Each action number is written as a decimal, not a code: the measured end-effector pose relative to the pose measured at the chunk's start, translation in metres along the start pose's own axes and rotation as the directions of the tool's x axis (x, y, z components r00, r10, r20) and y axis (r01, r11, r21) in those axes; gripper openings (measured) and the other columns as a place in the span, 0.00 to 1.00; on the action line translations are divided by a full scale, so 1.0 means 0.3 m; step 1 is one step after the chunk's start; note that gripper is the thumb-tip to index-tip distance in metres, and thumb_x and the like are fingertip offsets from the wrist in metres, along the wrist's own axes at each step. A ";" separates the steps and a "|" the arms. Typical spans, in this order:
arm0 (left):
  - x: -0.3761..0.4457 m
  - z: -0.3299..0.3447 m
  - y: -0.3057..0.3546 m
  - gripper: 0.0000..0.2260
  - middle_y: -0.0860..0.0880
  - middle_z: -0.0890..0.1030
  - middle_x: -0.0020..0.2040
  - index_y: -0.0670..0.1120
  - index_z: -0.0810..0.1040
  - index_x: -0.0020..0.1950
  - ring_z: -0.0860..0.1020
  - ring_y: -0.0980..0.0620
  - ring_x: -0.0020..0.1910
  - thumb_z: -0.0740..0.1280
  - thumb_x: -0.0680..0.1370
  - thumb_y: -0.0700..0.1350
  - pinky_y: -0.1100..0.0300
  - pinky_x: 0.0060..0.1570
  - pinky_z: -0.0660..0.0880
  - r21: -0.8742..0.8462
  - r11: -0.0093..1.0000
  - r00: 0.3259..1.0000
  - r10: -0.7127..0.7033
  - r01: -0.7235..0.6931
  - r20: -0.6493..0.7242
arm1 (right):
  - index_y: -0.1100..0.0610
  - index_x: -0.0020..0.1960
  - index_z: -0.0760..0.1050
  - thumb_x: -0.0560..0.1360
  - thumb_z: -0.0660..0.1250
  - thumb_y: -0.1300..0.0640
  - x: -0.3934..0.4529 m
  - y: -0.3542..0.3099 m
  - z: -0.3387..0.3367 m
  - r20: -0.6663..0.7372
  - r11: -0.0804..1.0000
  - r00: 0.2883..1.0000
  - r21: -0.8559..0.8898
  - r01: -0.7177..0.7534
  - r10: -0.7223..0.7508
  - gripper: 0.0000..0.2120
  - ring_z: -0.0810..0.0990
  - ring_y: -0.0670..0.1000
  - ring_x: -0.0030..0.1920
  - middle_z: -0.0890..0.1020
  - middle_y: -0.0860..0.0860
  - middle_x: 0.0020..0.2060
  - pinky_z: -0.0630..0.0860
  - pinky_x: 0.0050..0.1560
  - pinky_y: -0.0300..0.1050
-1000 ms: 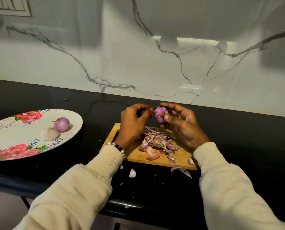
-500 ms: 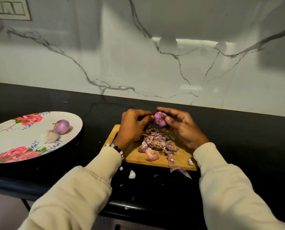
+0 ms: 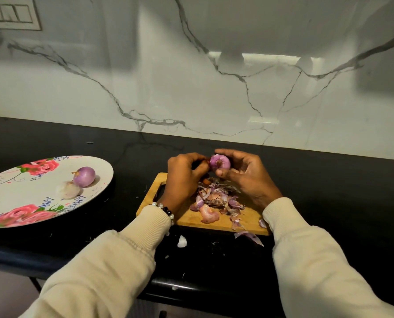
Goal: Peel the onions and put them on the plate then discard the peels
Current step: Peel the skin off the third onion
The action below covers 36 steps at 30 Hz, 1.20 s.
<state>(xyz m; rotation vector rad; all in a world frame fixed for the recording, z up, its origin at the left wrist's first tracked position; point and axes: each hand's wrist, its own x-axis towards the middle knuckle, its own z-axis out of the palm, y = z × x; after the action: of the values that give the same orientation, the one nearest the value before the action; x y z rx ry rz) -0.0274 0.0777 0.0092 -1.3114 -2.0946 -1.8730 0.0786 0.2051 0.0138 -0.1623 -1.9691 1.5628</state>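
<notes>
- Plate (image 3: 12, 191): white with rose print, far left on the black worktop (image 3: 329, 191). It carries one peeled purple onion (image 3: 84, 176) and, touching it on the near-left side, a paler piece (image 3: 67, 190) too blurred to tell whether it is an onion or a fragment.
- Left hand (image 3: 184, 173): over the left part of the cutting board, fingers curled, fingertips at the left side of the held onion. This grip appears to pinch a bit of skin there; what lies between the fingertips cannot be made out.
- Cutting board (image 3: 186, 220): wooden, at the centre of the worktop, handle slot at its left end.
- Held onion (image 3: 219, 162): small, purple, raised just above the far edge of the board, between both hands, well apart from the plate.
- Peel pile (image 3: 216, 199): loose purple and brownish skins heaped on the board, below the hands.
- Stray scraps: a white fragment (image 3: 181, 241) and a purple skin (image 3: 248, 236) on the worktop just off the board's near edge.
- Right hand (image 3: 248, 177): grip closed round the held onion, thumb beneath and fingers over the top.
- Progress, as judged: at least one onion is peeled and plated; the one in hand looks nearly bare and is not yet on the plate. Discarding has not begun, since all peels remain on the board and worktop. No other unpeeled onions are visible.
</notes>
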 end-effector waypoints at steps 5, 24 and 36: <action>-0.007 0.013 -0.006 0.05 0.45 0.84 0.39 0.38 0.84 0.50 0.83 0.50 0.33 0.69 0.77 0.36 0.57 0.36 0.82 -0.065 0.996 0.997 -0.070 0.068 -0.043 | 0.56 0.61 0.78 0.72 0.71 0.73 0.001 0.010 0.006 0.004 1.000 1.000 0.001 0.012 -0.012 0.22 0.81 0.52 0.61 0.81 0.56 0.59 0.79 0.59 0.46; 0.006 0.025 -0.016 0.06 0.44 0.83 0.40 0.41 0.83 0.46 0.81 0.50 0.34 0.67 0.78 0.36 0.59 0.32 0.78 -0.218 0.949 0.967 -0.247 0.228 -0.064 | 0.57 0.64 0.76 0.73 0.68 0.75 0.001 0.009 0.019 0.020 0.999 1.000 0.045 -0.001 0.000 0.23 0.80 0.47 0.60 0.80 0.54 0.61 0.78 0.61 0.45; 0.018 0.013 0.028 0.10 0.46 0.83 0.36 0.37 0.81 0.52 0.82 0.53 0.32 0.60 0.82 0.39 0.62 0.31 0.78 -0.591 0.605 0.825 -0.526 0.534 0.206 | 0.58 0.67 0.74 0.75 0.68 0.71 -0.002 0.006 0.016 -0.003 0.984 0.999 0.169 -0.049 0.050 0.22 0.83 0.52 0.57 0.79 0.54 0.60 0.80 0.58 0.50</action>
<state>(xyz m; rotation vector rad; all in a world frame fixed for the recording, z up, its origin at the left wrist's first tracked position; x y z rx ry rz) -0.0239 0.0830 0.0178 -0.7462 -2.0923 -3.0336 0.0760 0.2014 0.0113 -0.1487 -1.8296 1.7498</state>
